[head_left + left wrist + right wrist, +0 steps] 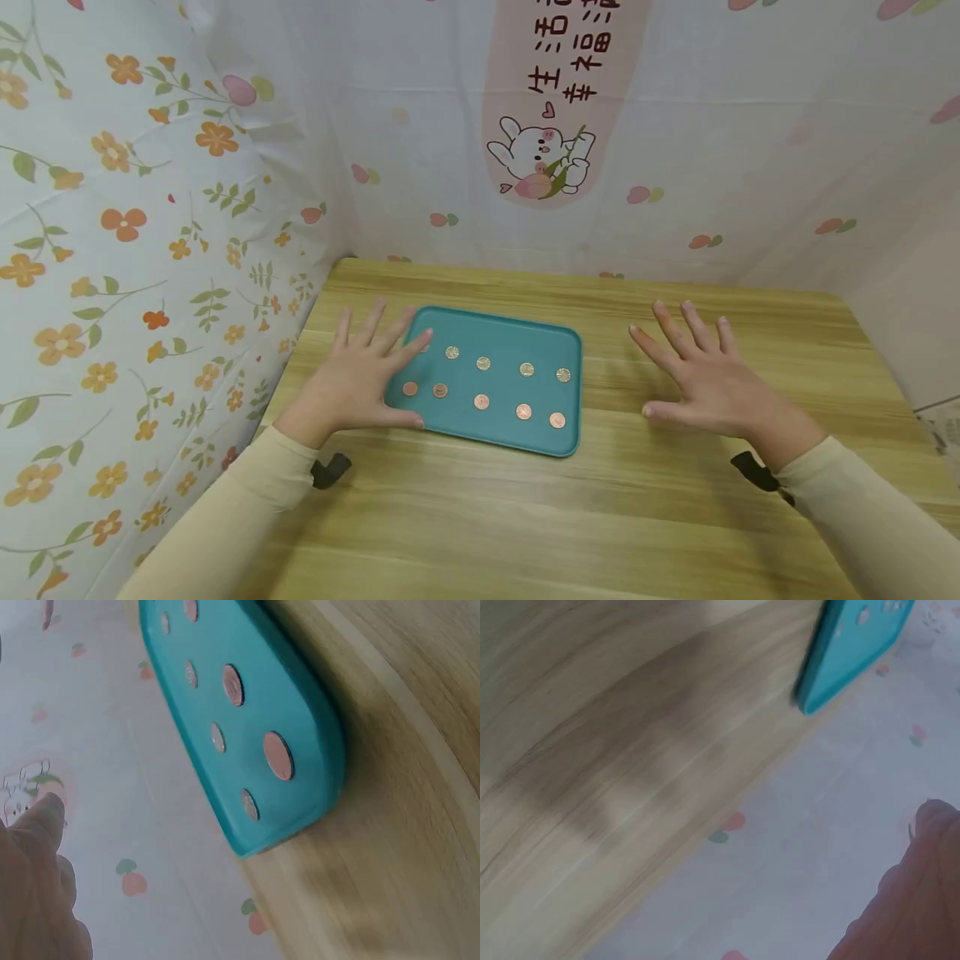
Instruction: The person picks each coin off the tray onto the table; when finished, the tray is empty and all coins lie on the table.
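Spreading its fingers, the left hand [356, 381] hovers at the left end of a tray [502, 383] of coins [482, 402], the right hand [708, 389], fingers likewise spread, to its right.

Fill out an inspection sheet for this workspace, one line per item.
Surface: wood-grain tabletop, bearing the tray.
Job's things: teal tray with two rows of coins: five copper-coloured coins in the near row, five paler coins in the far row, one partly hidden.
Clutter: nothing seen.
Grips: left grip, a bare hand, fingers spread, overlaps the tray's left end in the head view; right grip, likewise spread, is to the tray's right. Both hold nothing.
Cables: nothing seen.
Surroundings: floral fabric at left; rabbit-print fabric behind the tabletop.
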A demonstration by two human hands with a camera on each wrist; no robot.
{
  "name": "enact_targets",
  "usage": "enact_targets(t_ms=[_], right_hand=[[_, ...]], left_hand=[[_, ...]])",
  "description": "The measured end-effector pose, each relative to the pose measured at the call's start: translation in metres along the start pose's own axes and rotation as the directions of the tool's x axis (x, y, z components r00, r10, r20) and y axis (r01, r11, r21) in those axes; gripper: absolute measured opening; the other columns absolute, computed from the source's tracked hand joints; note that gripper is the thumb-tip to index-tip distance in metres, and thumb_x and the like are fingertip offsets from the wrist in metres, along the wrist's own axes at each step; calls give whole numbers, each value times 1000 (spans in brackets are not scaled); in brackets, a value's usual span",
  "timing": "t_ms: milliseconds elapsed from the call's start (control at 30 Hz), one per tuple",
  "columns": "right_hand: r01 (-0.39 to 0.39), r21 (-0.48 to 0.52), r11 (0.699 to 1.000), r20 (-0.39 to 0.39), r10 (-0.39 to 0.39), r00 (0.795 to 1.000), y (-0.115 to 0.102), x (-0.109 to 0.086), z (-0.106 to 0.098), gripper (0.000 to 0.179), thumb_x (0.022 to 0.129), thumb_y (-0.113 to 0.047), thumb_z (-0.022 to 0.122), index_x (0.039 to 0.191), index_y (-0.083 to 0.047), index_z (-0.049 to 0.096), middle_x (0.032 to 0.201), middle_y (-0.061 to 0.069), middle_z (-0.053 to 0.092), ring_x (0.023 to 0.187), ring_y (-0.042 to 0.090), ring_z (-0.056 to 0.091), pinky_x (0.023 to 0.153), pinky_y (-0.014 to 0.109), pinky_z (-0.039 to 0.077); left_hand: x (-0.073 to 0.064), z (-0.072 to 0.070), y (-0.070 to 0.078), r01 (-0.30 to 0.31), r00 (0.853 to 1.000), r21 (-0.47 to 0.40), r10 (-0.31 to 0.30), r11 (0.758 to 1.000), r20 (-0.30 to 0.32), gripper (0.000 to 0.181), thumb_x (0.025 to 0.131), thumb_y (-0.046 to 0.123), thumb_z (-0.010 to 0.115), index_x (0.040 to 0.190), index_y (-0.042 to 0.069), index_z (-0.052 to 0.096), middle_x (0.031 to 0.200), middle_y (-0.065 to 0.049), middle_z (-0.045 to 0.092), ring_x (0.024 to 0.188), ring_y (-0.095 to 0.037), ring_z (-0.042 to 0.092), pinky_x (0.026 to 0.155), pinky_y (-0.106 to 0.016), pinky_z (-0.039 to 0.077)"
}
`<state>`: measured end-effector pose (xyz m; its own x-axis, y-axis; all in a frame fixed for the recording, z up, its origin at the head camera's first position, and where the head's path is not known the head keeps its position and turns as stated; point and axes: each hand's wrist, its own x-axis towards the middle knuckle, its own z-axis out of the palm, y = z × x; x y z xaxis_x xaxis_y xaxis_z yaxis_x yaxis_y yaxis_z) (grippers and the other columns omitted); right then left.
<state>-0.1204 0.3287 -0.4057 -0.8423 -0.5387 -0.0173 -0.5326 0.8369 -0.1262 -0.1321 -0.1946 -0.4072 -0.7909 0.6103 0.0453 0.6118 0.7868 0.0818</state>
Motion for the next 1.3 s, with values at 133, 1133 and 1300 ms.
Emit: enact_targets(t_ms=[133, 1133, 1300], right_hand=[[-35, 112, 993, -19, 37, 999, 3, 3, 0, 100, 101, -59, 65, 174, -26, 6, 176, 7, -22, 159, 41, -24, 118, 74, -17], [-222, 961, 166, 87, 581, 809, -47, 80, 81, 54, 109, -38, 63, 140, 6, 60, 134, 13, 66, 117, 21, 65, 95, 32, 54], [-221, 907, 358, -34, 586, 810, -55, 88, 99, 42, 105, -28, 71, 132, 4, 69, 126, 17, 68, 105, 19, 64, 84, 23, 53]], left_hand=[[-1, 5, -4, 48, 999, -74, -49, 996, -4, 118, 81, 81, 71, 172, 21, 26, 179, -13, 7, 162, -47, -8, 119, -79, -3], [-29, 107, -3, 232, 954, -540, -298, 809, -36, 108, 81, 53, 90, 168, 15, 37, 176, -13, 23, 161, -50, 2, 122, -74, -1], [-31, 110, -1, 285, 942, -487, -334, 825, -15, 115, 74, 65, 90, 165, 13, 44, 176, -13, 21, 161, -49, 3, 124, -72, 0]])
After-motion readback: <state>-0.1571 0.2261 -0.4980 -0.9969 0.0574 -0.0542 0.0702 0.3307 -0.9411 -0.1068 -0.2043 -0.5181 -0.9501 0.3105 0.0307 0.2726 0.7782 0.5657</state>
